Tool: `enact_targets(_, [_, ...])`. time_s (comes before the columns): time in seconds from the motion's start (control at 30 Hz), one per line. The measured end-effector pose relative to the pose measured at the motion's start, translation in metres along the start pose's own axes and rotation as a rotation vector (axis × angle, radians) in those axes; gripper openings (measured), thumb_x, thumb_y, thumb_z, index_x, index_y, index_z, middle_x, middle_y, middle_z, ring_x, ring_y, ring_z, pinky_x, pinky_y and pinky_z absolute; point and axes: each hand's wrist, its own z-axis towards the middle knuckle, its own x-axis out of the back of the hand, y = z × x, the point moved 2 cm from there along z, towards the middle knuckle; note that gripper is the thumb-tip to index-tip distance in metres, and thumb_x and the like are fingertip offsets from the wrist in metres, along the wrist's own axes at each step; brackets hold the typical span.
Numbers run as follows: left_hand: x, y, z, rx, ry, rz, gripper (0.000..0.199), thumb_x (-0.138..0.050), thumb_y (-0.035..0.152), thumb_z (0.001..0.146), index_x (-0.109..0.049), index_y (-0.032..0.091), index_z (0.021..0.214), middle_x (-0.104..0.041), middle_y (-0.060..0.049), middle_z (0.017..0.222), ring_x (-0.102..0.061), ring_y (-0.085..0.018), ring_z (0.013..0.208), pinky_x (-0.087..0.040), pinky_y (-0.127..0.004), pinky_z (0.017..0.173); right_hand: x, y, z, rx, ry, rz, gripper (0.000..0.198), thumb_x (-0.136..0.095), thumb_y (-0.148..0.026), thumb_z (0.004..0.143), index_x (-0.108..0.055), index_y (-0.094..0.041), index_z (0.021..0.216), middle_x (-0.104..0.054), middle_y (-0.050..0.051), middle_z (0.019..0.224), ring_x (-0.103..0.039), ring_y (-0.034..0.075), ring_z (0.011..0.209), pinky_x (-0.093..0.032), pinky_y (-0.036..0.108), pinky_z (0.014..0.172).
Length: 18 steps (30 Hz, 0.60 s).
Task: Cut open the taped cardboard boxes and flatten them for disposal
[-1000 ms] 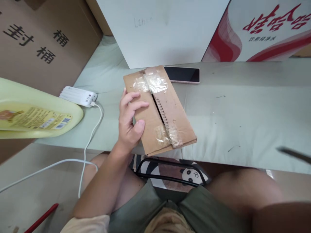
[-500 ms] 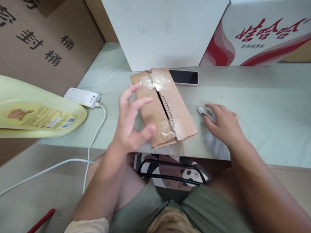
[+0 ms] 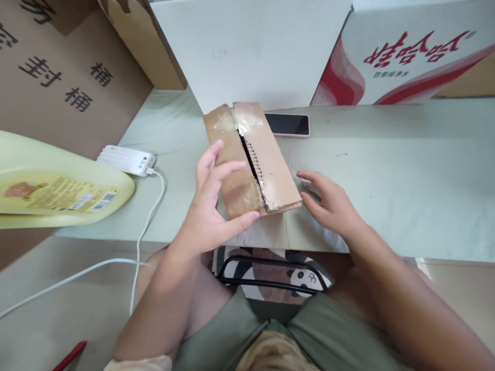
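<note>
A brown cardboard box [image 3: 273, 167], patched with clear tape at both ends, sits at a slant in front of me. A dark gap runs along its top seam beside a torn corrugated edge. My left hand [image 3: 212, 206] is open at the box's left side, fingers spread over the top, thumb by the near edge; contact is unclear. My right hand [image 3: 328, 203] is open close to the box's near right corner, thumb and fingers apart. Partly hidden behind those fingers is a small whitish object [image 3: 312, 189], whose kind I cannot make out.
A phone [image 3: 290, 125] lies behind the box, before a large white carton [image 3: 255, 56] and a red-and-white carton [image 3: 402, 67]. Leftward are a white power bank [image 3: 127, 159] with its cable [image 3: 152, 208], a yellow bottle [image 3: 65, 180] and a big brown carton [image 3: 73, 62].
My right hand has moved left, past part of the small whitish object, to the box's corner. My left hand has come slightly right and lower against the box, which has shifted a little left.
</note>
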Motion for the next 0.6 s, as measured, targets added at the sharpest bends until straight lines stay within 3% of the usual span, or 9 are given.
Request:
enact_targets(0.13, [-0.002, -0.005, -0.001, -0.013, 0.229, -0.043, 0.067, -0.070, 0.076, 0.076, -0.057, 0.032, 0.125, -0.049, -0.012, 0.152, -0.045, -0.036, 0.148, -0.042, -0.058, 0.120, -0.001, 0.004, 0.000, -0.005, -0.007, 0.002, 0.039, -0.053, -0.029, 0.095, -0.060, -0.022, 0.133, -0.070, 0.014, 0.133, -0.067, 0.031, 0.122, -0.057, 0.051, 0.100])
enact_targets(0.27, [-0.003, -0.012, -0.003, -0.005, 0.493, -0.081, 0.048, -0.069, 0.059, 0.086, -0.062, 0.029, 0.122, -0.066, -0.010, 0.135, -0.059, -0.032, 0.135, -0.045, -0.056, 0.118, -0.001, 0.005, 0.000, -0.005, -0.011, -0.011, 0.038, -0.053, -0.028, 0.095, -0.060, -0.022, 0.131, -0.070, 0.014, 0.130, -0.068, 0.031, 0.119, -0.057, 0.051, 0.099])
enact_targets(0.37, [-0.001, -0.026, -0.004, 0.239, 0.606, -0.116, 0.041, -0.066, 0.057, 0.087, -0.064, 0.028, 0.116, -0.071, -0.006, 0.128, -0.060, -0.032, 0.135, -0.046, -0.055, 0.118, -0.001, 0.003, 0.000, 0.003, -0.008, -0.003, 0.037, -0.053, -0.027, 0.094, -0.061, -0.023, 0.130, -0.071, 0.013, 0.128, -0.069, 0.031, 0.117, -0.057, 0.051, 0.099])
enact_targets(0.5, [0.020, -0.040, -0.005, 0.520, 0.885, -0.283, 0.032, -0.065, 0.058, 0.084, -0.063, 0.029, 0.098, -0.073, 0.003, 0.120, -0.055, -0.030, 0.140, -0.049, -0.051, 0.116, 0.006, -0.001, 0.001, -0.005, 0.095, 0.062, 0.028, -0.053, -0.030, 0.096, -0.064, -0.024, 0.121, -0.073, 0.012, 0.121, -0.071, 0.029, 0.111, -0.057, 0.049, 0.098])
enact_targets(0.57, [0.034, -0.041, -0.003, 0.596, 0.859, -0.389, 0.035, -0.072, 0.058, 0.077, -0.065, 0.029, 0.095, -0.076, 0.005, 0.112, -0.063, -0.031, 0.131, -0.052, -0.051, 0.114, 0.011, -0.001, 0.001, -0.024, 0.170, 0.186, 0.027, -0.054, -0.038, 0.098, -0.063, -0.025, 0.120, -0.072, 0.012, 0.121, -0.069, 0.030, 0.114, -0.056, 0.050, 0.102])
enact_targets(0.6, [0.038, -0.039, -0.001, 0.650, 0.706, -0.442, 0.036, -0.072, 0.059, 0.077, -0.067, 0.028, 0.095, -0.078, 0.004, 0.108, -0.066, -0.032, 0.126, -0.055, -0.052, 0.111, 0.013, -0.001, 0.000, -0.034, 0.205, 0.270, 0.031, -0.054, -0.046, 0.099, -0.062, -0.026, 0.121, -0.071, 0.013, 0.123, -0.068, 0.030, 0.118, -0.055, 0.051, 0.104])
